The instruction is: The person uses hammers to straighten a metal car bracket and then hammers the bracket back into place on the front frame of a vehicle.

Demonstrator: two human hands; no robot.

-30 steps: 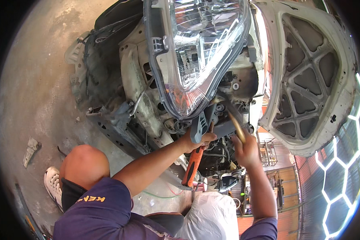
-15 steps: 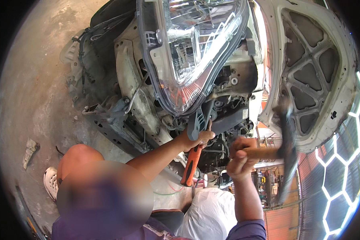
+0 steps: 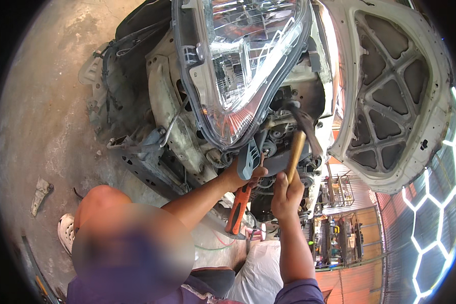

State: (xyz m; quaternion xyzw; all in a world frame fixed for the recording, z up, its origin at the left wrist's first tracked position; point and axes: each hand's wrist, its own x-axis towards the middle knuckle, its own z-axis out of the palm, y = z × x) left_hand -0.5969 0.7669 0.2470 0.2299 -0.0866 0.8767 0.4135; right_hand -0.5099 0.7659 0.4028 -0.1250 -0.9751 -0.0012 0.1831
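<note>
Hammer (image 3: 298, 143) in the right hand (image 3: 288, 196), its dark head above the exposed front end of a car (image 3: 180, 121).
We see the right fingers wrapped around its wooden handle, and the left hand (image 3: 233, 176) closed around the upper part of an orange-and-black tool handle (image 3: 238, 207), just below a large clear headlight (image 3: 243, 76). We cannot tell whether the hammer touches anything; an open hood (image 3: 393, 76) stands at right.

Hexagon lights (image 3: 443, 204): glare, right
Headlight (image 3: 233, 76): bright reflections
Hammer head (image 3: 305, 125): slight blur
Lower left: oval blur
Rim: black, bent lines
</note>
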